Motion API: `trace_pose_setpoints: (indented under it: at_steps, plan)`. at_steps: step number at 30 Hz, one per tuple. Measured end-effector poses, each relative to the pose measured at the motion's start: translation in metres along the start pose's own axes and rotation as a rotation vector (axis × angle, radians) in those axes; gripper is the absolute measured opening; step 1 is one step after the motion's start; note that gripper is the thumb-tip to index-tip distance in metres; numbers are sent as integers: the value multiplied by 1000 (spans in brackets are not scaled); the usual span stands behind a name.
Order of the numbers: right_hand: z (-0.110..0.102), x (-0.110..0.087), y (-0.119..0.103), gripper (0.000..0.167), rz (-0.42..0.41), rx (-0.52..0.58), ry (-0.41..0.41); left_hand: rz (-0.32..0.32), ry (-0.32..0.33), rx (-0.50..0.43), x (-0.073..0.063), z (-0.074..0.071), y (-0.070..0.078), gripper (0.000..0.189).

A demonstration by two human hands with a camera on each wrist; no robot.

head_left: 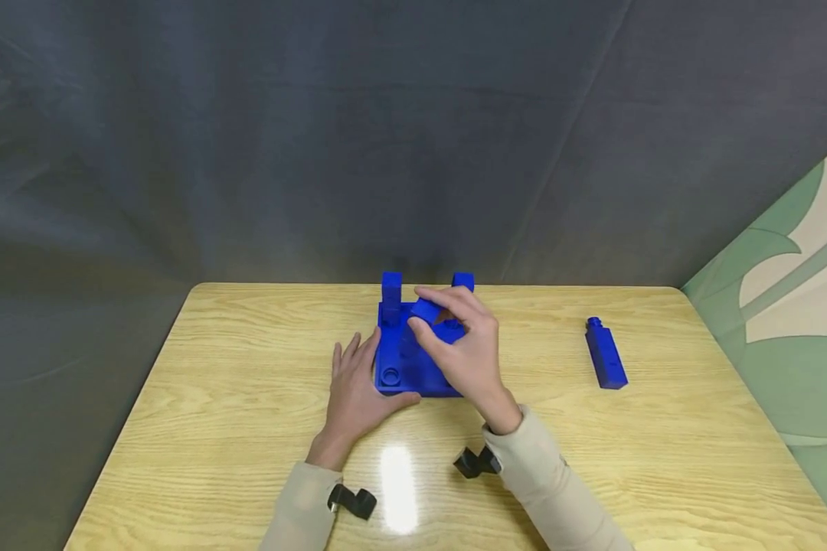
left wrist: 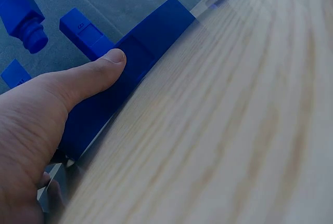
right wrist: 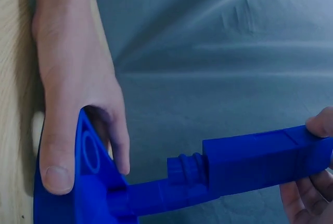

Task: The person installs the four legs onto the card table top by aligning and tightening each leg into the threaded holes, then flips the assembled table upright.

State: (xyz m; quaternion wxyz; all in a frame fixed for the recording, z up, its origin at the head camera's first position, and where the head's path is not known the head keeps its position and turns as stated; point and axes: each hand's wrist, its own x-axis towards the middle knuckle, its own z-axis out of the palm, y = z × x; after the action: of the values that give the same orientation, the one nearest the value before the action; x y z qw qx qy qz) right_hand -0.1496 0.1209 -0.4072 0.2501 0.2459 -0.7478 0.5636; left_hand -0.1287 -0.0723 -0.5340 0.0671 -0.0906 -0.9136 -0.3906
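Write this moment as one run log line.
left hand: touches blue base | right hand: holds threaded post over base | loose post: lies right of base

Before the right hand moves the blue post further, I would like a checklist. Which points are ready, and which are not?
1. Left hand against the base: ok.
2. Post gripped by the right hand: ok.
3. Threaded end uncovered: ok.
4. Near-left socket unoccupied: ok.
5. Threaded end seated in a socket: not ok, it is held apart.
6. Near-right corner unoccupied: cannot tell, the right hand hides it.
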Motion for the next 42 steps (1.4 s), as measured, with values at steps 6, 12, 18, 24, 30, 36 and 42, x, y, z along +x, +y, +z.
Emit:
trace_pose_setpoints:
  at_steps: [6,12,18,24,30,36,42]
  plan:
    - [4,-2,4,38,2,-21,-28,6,11,-3,-1,-1,1,135]
    - [10,-6,9,37,17,-38,-73,9,7,-7,-1,-1,1,134]
    - [15,-11,11,37,47,-60,-172,20,9,-6,0,0,1,131]
    - [19,-14,11,38,62,-93,-244,26,11,-6,1,0,3,132]
    - [21,-16,14,38,59,-122,-249,31,13,1,0,0,3,133]
    - [22,-17,14,39,57,-97,-276,29,14,4,0,0,2,133]
    - [23,-16,14,40,74,-106,-341,25,15,15,0,-1,2,133]
